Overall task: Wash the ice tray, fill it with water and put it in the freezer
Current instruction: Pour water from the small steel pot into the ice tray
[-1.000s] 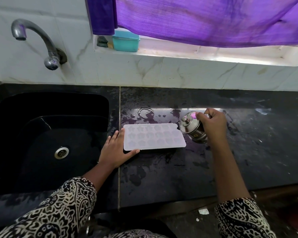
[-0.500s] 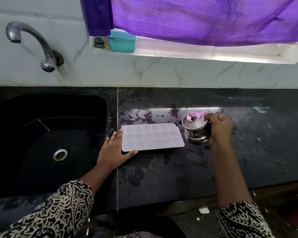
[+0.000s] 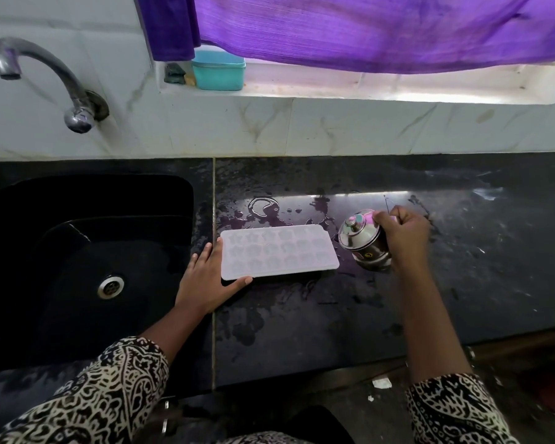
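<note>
One tray (image 3: 279, 251) lies flat on the wet desk (image 3: 430, 299), just right of the sink (image 3: 77, 251). The left hand (image 3: 205, 280), grip released, rests flat against its left end. The right hand (image 3: 404, 235) clasps one tilted steel pot (image 3: 362, 241) beside its right end. Dark desk runs on rightward.

The right side of the small steel pot (image 3: 361, 241) is covered by the right hand (image 3: 404, 238), and the gold mark low on its wall is too small to be read. Whether water lies in the moulds of the ice tray (image 3: 279, 251) cannot be told (the plastic is milky, the shapes faint). Up top, the purple curtain (image 3: 366, 30) is cut by the frame's edge; a dark object (image 3: 173, 73) on the sill beside the teal box (image 3: 218, 72) is half hidden under its hem and cannot be made out. The sink (image 3: 87, 251) is clipped at the left edge, the left sleeve (image 3: 103, 395) and right sleeve (image 3: 452, 411) at the bottom.
</note>
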A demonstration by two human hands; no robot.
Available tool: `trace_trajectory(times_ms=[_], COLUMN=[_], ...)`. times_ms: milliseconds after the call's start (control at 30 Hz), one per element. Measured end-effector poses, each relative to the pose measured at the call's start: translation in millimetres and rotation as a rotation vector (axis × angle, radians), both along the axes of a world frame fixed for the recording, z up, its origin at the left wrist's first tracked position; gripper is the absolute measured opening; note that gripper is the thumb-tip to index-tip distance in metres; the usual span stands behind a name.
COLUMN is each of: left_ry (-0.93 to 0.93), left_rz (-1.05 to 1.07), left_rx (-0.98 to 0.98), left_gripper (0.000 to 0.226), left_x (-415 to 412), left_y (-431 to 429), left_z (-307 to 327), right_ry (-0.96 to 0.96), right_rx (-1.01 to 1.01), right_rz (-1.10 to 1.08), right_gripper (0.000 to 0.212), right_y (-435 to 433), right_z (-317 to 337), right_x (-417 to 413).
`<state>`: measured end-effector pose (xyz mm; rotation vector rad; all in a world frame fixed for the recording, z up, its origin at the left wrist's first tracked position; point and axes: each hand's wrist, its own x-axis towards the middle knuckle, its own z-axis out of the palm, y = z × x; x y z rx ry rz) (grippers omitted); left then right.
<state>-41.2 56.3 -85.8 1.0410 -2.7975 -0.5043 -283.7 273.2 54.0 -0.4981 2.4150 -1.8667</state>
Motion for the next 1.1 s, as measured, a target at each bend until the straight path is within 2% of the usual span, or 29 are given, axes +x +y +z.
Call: trace_trajectory(times_ms=[400,1100], left_ry=[-0.006,0.000], left_rz=[0.025,0.027], left_rx=[0.012,0.000], left_gripper=[0.125,0.122], left_x=[-1.5,-2.5], left_y=[3.4,1.4], left_z=[4.0,0.5], right_ry=[0.107,0.133], right_rx=[0.123,0.133], right_rz=[0.146,0.207], right_gripper=[0.039,0.043], right_y=[-5.9,-9.9], right_z=[-3.1,-7.3], right_x=[-15.2,-23.7])
